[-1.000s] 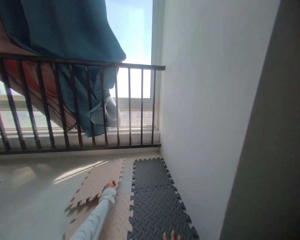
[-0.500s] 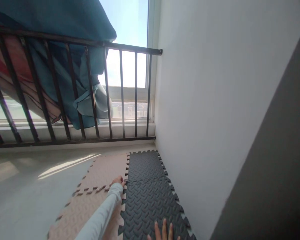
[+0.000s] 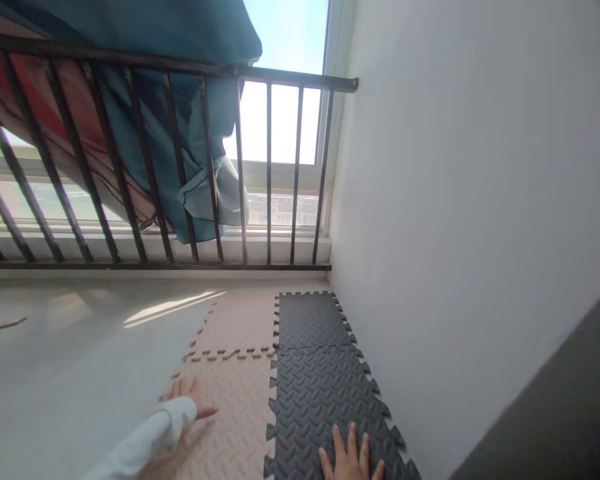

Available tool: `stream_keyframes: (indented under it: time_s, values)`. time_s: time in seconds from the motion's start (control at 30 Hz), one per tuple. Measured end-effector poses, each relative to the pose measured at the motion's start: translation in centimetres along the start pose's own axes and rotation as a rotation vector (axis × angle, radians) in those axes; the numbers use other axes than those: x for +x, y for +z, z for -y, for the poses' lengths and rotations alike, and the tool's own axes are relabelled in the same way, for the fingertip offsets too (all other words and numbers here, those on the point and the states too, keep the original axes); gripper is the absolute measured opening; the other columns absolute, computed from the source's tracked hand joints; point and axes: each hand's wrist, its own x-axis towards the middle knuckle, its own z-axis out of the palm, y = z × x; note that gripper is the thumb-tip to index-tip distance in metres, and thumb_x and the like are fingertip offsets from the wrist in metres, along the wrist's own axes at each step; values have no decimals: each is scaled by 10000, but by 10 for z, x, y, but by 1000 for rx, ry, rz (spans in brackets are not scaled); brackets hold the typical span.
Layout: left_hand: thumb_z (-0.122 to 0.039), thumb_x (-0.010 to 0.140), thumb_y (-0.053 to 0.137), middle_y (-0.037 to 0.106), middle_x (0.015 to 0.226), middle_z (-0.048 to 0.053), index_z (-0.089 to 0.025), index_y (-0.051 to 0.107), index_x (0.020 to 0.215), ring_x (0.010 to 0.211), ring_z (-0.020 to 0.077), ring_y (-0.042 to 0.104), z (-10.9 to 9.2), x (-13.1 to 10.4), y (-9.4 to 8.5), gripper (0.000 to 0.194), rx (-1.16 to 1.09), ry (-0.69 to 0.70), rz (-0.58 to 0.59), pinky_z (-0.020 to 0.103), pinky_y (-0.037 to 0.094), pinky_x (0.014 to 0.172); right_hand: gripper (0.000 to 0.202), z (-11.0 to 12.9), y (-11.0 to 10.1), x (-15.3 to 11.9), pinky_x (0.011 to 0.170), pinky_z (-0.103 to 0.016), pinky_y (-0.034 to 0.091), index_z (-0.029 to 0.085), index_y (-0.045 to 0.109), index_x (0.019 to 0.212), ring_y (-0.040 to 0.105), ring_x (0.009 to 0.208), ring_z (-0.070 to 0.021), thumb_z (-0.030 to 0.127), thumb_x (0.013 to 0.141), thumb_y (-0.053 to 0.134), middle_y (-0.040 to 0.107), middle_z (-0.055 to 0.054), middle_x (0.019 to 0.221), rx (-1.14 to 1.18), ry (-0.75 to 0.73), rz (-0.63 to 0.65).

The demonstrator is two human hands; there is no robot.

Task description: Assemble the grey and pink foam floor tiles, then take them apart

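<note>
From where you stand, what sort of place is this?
Probably a corner of a home, perhaps an enclosed balcony: there's a window behind a dark railing, plus jigsaw-edged floor mats.

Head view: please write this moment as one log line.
left hand: open, at left edge of near pink mat; right hand: open, on near black mat; railing: ahead

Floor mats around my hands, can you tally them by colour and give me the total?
Pink mats: 2
Black mats: 2
Total: 4
</note>
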Motion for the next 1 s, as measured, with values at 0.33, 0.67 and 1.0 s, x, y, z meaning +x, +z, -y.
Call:
stream_keyframes:
  time_s: [0.33,0.67,1.0]
  values:
    - [-613,386,609,-47,1439,135,-133,80,1357,1303,299,-80,18,-12,16,1206,-69,-20,54,462,42,1055,539,116,-50,72,999,-531,152,178,366,1274,264,1243,-235,317,755,404,309,-107,1353,185,-356,253]
    - [-555,326,658,-13,1445,57,-211,149,1351,1309,279,-82,15,-9,26,1195,-137,-62,19,474,-2,1049,651,159,-26,151,998,-426,242,127,289,1307,193,1270,-232,293,710,492,222,-115,1392,208,-424,256]
    - [-550,334,665,-19,1446,77,-200,160,1351,1306,291,-89,15,-13,23,1188,-137,-64,26,469,-14,1052,590,155,-14,148,1033,-367,166,140,346,1284,261,1243,-193,335,732,420,324,-89,1351,278,-472,195]
